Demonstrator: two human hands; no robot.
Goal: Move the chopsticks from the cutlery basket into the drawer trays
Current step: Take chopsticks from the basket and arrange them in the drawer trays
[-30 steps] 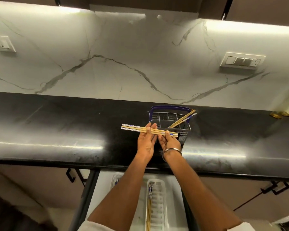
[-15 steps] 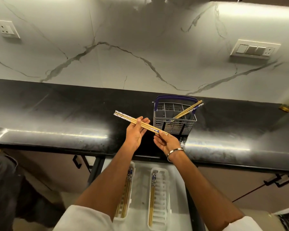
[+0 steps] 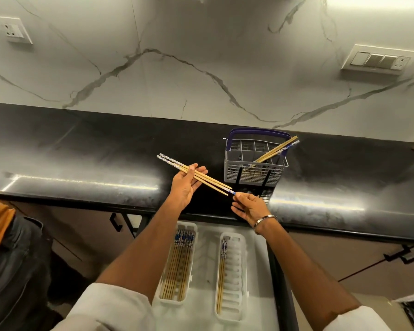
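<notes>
My left hand (image 3: pixel 186 187) holds a small bundle of wooden chopsticks (image 3: pixel 210 183) with blue-patterned ends, slanting down to the right above the black counter. My right hand (image 3: pixel 249 206) pinches the bundle's lower right tip. Behind the hands stands the grey cutlery basket (image 3: pixel 256 176) with a blue handle. A pair of chopsticks (image 3: pixel 276 150) leans in it toward the right. Below the counter the white drawer is open: the left tray (image 3: pixel 193 283) holds several chopsticks (image 3: pixel 177 263), the right tray (image 3: pixel 237 278) holds a pair (image 3: pixel 222 266).
The black counter (image 3: pixel 81 158) runs across the view under a marble wall with a socket (image 3: pixel 11 29) and a switch plate (image 3: pixel 380 59). Another person in orange and dark clothes (image 3: pixel 7 254) stands at the left. Dark cabinet handles (image 3: pixel 116 223) flank the drawer.
The bundle has tilted from level to slanting down-right and shifted left, toward me. My right hand slid to its lower tip. The view dropped, showing more of the drawer trays.
</notes>
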